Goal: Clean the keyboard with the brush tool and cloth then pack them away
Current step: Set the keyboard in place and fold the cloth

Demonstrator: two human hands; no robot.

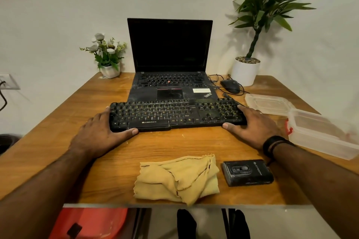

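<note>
A black dusty keyboard point(174, 112) lies across the middle of the wooden table, its far edge resting on the laptop's front. My left hand point(101, 132) grips the keyboard's left end, thumb along the front edge. My right hand point(252, 124) grips its right end the same way. Near the table's front edge lies a crumpled yellow cloth point(178, 176). To its right sits the black brush tool point(247, 172), a flat boxy case.
An open black laptop point(170, 54) stands behind the keyboard. A black mouse point(230, 85) with cable lies at the back right. A clear plastic box point(320, 132) and its lid point(269, 103) sit at the right. Potted plants point(108, 54) point(245, 71) flank the laptop.
</note>
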